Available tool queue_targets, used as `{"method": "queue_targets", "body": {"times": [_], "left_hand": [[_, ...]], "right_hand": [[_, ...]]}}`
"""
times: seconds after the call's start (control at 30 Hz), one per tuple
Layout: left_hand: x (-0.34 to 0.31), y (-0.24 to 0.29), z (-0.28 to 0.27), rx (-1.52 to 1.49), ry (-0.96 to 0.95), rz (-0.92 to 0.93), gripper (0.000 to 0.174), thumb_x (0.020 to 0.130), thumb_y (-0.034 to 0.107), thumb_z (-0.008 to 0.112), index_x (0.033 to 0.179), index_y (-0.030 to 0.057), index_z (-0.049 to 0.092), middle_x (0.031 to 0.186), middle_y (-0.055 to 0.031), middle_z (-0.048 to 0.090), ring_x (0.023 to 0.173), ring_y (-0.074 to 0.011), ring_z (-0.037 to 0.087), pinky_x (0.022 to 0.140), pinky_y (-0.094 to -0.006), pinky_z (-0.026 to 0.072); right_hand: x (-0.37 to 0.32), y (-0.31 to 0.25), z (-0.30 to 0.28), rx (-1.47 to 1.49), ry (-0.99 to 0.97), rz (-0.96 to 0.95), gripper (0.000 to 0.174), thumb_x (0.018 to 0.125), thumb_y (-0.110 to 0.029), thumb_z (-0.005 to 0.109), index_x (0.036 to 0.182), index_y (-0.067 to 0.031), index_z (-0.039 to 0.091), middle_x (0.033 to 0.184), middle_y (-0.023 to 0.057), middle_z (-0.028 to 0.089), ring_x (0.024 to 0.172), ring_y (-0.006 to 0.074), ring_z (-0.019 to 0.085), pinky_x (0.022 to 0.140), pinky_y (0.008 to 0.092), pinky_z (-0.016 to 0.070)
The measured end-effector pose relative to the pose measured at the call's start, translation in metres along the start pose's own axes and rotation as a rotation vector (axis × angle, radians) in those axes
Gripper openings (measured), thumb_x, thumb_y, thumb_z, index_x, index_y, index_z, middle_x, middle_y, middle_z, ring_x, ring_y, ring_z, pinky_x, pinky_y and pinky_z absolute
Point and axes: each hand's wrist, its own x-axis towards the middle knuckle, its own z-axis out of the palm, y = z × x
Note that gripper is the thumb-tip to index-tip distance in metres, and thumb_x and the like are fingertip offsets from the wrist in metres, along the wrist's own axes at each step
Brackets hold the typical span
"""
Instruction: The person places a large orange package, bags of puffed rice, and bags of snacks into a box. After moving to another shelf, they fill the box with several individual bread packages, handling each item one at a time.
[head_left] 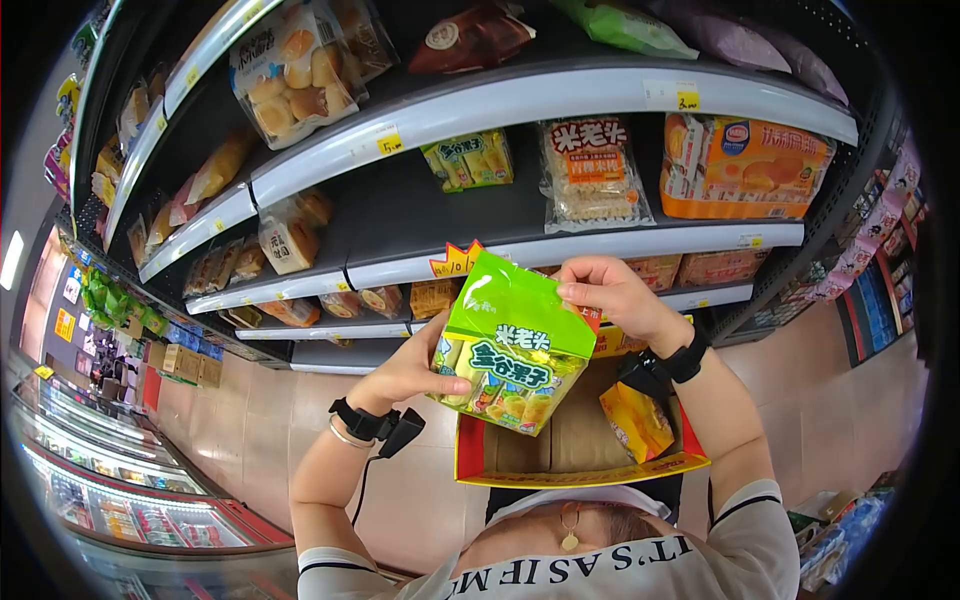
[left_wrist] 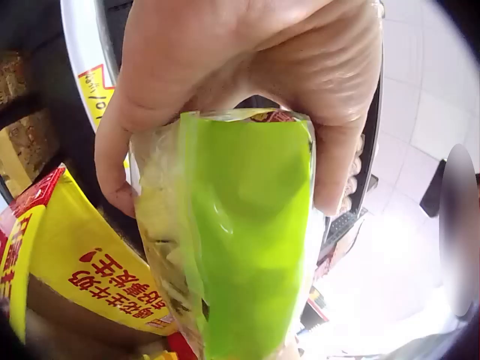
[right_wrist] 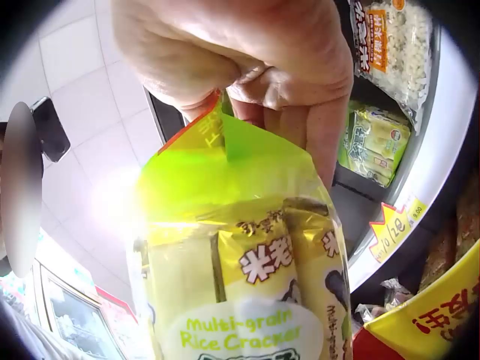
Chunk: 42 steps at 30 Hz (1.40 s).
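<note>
Both hands hold up a green and clear bag of multi-grain rice crackers in front of the shelf. The left hand grips the bag's side, its thumb across the front. In the left wrist view the left hand spans the bag, fingers on one side and thumb on the other. The right hand pinches the bag's top corner. The right wrist view shows that pinch by the right hand close up, with wrapped crackers visible through the film. Below the bag is an open cardboard box with a yellow and red rim.
Inside the box lies a yellow packet. Shelf boards curve across the front, carrying a similar green bag, a rice cracker bag, an orange pack and bread bags. Freezer cases stand at left.
</note>
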Motion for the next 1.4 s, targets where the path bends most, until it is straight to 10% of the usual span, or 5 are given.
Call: {"method": "queue_targets", "body": {"times": [0.23, 0.9, 1.4], "left_hand": [[0.023, 0.000, -0.042, -0.213, 0.276, 0.221, 0.072, 0.072, 0.007, 0.075, 0.132, 0.0011, 0.035, 0.122, -0.0100, 0.053, 0.112, -0.0197, 0.052, 0.096, -0.0339, 0.0431], [0.172, 0.021, -0.137, -0.251, 0.307, 0.462, 0.066, 0.078, -0.001, 0.068, 0.134, 0.0071, 0.034, 0.123, -0.0088, 0.052, 0.114, -0.0209, 0.051, 0.096, -0.0340, 0.0416], [0.157, 0.022, -0.146, 0.154, 0.284, 0.234, 0.069, 0.070, 0.004, 0.076, 0.128, 0.0032, 0.040, 0.119, -0.0100, 0.055, 0.112, -0.0210, 0.050, 0.097, -0.0324, 0.0380]], "right_hand": [[0.003, 0.015, 0.005, 0.194, 0.517, -0.087, 0.023, 0.095, -0.025, 0.047, 0.110, -0.0078, 0.045, 0.116, 0.0092, 0.054, 0.107, 0.0196, 0.056, 0.086, 0.0324, 0.0455], [0.002, 0.064, -0.004, 0.186, 0.527, 0.098, 0.023, 0.095, -0.021, 0.048, 0.112, -0.0062, 0.041, 0.098, 0.0108, 0.056, 0.074, 0.0188, 0.063, 0.064, 0.0280, 0.0493], [0.005, 0.075, -0.003, 0.182, 0.524, 0.087, 0.024, 0.094, -0.019, 0.049, 0.109, -0.0035, 0.040, 0.090, 0.0106, 0.058, 0.065, 0.0169, 0.062, 0.056, 0.0248, 0.0474]]}}
